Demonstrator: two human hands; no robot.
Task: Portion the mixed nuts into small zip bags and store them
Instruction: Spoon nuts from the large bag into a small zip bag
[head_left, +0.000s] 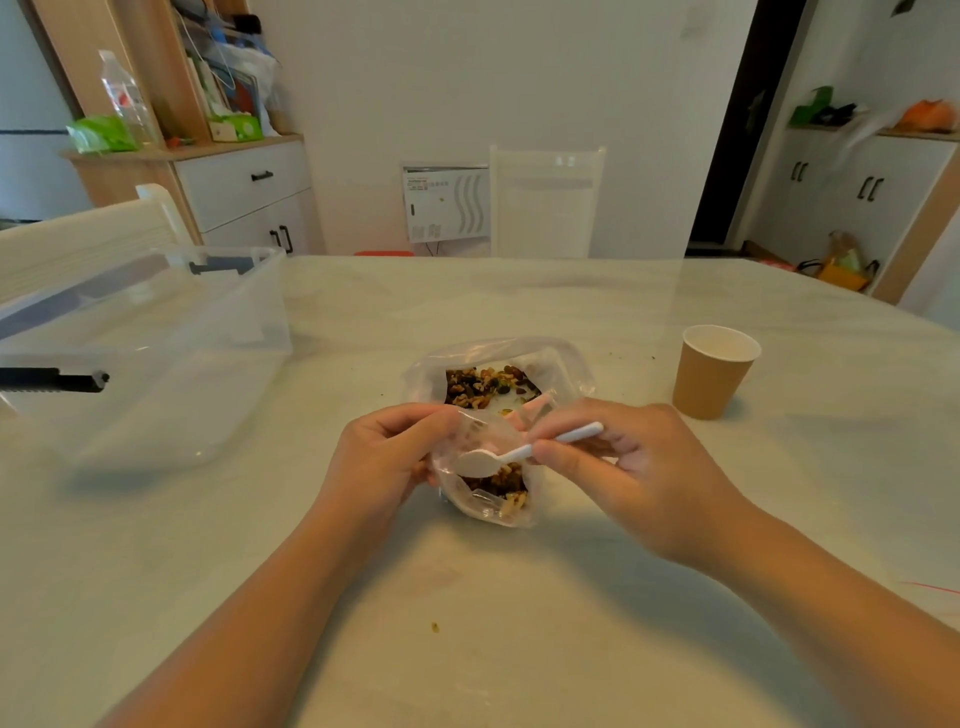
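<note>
Plastic spoon: you pinch the white spoon (498, 454) in your right hand (618, 467), and its bowl sits at the mouth of the small zip bag (488, 483).
Small zip bag: your left hand (387, 457) grips its left edge and holds it up off the table (519, 623); it has mixed nuts in the bottom.
Big bag: the big bag of mixed nuts (493, 384) lies open on the table, just behind the small zip bag.
Paper cup: the brown cup (714, 371) stands behind and to the right of the small zip bag, near your right hand.
Clear box: the big see-through box (156, 353) sits well to the left of the small zip bag.
Chair: a white chair (545, 202) stands far behind the small zip bag, past the table edge.
</note>
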